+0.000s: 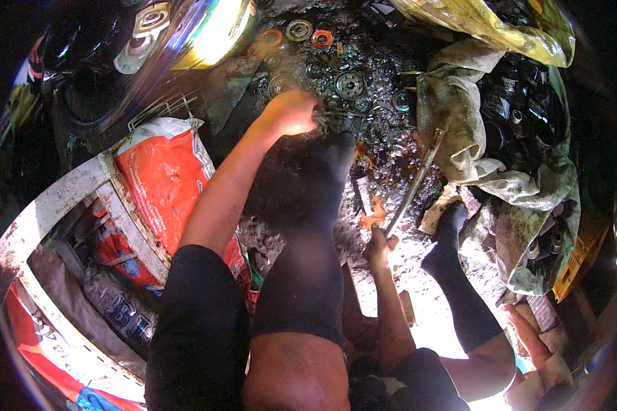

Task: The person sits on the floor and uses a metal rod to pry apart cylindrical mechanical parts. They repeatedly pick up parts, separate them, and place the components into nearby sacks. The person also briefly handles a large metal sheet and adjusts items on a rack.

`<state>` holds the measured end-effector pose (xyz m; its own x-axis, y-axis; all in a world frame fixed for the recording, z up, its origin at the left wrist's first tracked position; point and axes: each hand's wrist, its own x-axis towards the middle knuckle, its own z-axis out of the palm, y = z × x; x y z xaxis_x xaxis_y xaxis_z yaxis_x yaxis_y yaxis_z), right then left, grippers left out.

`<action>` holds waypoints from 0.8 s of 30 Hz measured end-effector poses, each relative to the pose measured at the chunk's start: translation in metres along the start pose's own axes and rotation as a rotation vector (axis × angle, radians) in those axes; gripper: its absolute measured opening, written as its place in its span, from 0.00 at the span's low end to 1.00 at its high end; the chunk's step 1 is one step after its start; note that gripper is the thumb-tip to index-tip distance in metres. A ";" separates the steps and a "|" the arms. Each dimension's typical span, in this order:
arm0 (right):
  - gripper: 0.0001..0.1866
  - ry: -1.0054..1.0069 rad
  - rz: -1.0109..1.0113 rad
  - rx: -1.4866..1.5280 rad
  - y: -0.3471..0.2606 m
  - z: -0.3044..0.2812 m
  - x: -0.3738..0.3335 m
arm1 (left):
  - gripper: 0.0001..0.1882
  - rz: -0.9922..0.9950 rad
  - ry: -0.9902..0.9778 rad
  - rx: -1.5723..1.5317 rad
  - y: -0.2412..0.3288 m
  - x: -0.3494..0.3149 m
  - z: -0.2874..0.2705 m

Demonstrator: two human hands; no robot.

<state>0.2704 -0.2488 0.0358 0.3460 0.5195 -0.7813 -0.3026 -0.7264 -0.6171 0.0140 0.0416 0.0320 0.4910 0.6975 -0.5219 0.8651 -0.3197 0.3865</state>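
Observation:
My left hand (pixel 291 113) is closed in a fist over the dark, oily ground, just beyond the toe of my black-socked left leg (pixel 301 233). A thin dark piece pokes out past its fingers, too blurred to name. Lower and to the right, my right hand (pixel 380 250) grips the near end of a long metal rod (pixel 415 181), which slants away up and to the right. Round metal plates with holes, one of them a grey plate (pixel 349 85), lie beyond the left hand. Orange scraps (pixel 373 212) lie beside the rod.
A dirty cloth sack (pixel 452 103) with dark cylinders stands at the right. On the left are a worn white frame (pixel 55 198) and a red bag (pixel 164 185). Orange rings (pixel 321 38) lie at the far side. Another person's arm (pixel 528 335) shows at the lower right.

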 end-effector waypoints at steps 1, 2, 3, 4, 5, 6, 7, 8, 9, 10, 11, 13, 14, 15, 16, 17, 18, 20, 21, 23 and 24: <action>0.16 0.000 -0.039 0.024 0.000 0.005 -0.002 | 0.17 -0.012 0.000 0.009 0.002 -0.003 0.001; 0.15 -0.005 -0.057 0.009 -0.001 0.006 -0.001 | 0.16 -0.022 0.003 0.019 0.004 -0.004 0.000; 0.14 -0.009 -0.074 -0.006 -0.001 0.007 -0.001 | 0.15 -0.032 0.005 0.029 0.007 -0.004 0.000; 0.13 -0.010 -0.089 -0.020 0.000 0.008 -0.001 | 0.15 -0.041 0.007 0.038 0.009 -0.003 0.000; 0.12 -0.006 -0.071 -0.042 0.002 0.010 0.001 | 0.14 -0.041 0.031 0.039 0.008 0.000 0.002; 0.11 -0.008 -0.084 -0.072 0.003 0.012 0.007 | 0.14 -0.042 0.054 0.040 0.006 0.005 0.006; 0.11 -0.007 -0.091 -0.107 0.005 0.010 0.007 | 0.14 -0.043 0.077 0.041 0.004 0.008 0.008; 0.11 -0.009 -0.128 -0.150 0.002 0.011 0.008 | 0.14 -0.068 0.056 0.051 0.007 0.009 0.007; 0.11 0.003 -0.173 -0.134 0.000 0.014 0.009 | 0.14 -0.093 0.036 0.061 0.009 0.010 0.004; 0.12 0.017 -0.216 -0.117 -0.001 0.017 0.008 | 0.14 -0.119 0.016 0.070 0.010 0.011 0.002; 0.12 0.040 -0.271 -0.041 -0.010 0.027 0.004 | 0.13 -0.114 0.012 0.050 0.008 0.013 0.005; 0.15 0.003 -0.419 0.081 -0.051 0.047 -0.011 | 0.13 -0.120 0.000 0.007 -0.001 0.016 0.015; 0.16 -0.084 -0.562 0.124 -0.080 0.056 -0.022 | 0.13 -0.133 -0.065 0.020 0.000 0.015 0.013; 0.18 -0.190 -0.715 0.160 -0.108 0.067 -0.031 | 0.13 -0.146 -0.126 0.038 0.004 0.017 0.005; 0.18 -0.302 -0.995 0.159 -0.132 0.077 -0.036 | 0.13 -0.159 -0.185 0.062 0.006 0.018 -0.001; 0.19 -0.329 -0.955 0.124 -0.146 0.079 -0.039 | 0.13 -0.156 -0.157 0.068 0.004 0.019 -0.001; 0.17 -0.297 -0.915 0.011 -0.142 0.078 -0.035 | 0.13 -0.135 -0.146 0.075 0.003 0.019 0.000; 0.15 -0.221 -0.834 -0.210 -0.104 0.070 -0.014 | 0.13 -0.085 -0.124 0.092 0.003 0.022 0.001; 0.11 -0.210 -0.654 -0.381 -0.056 0.055 0.014 | 0.13 -0.081 -0.141 0.098 0.002 0.025 0.001; 0.11 0.017 -0.436 -0.665 0.013 0.040 0.052 | 0.13 -0.075 -0.179 0.104 0.000 0.031 0.003; 0.12 0.051 -0.292 -0.625 0.012 0.040 0.054 | 0.13 -0.075 -0.145 0.102 -0.001 0.029 0.002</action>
<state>0.2500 -0.2118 -0.0172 0.3818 0.7227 -0.5761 0.3725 -0.6908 -0.6197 0.0274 0.0609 0.0153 0.4281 0.6243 -0.6534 0.9021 -0.3387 0.2674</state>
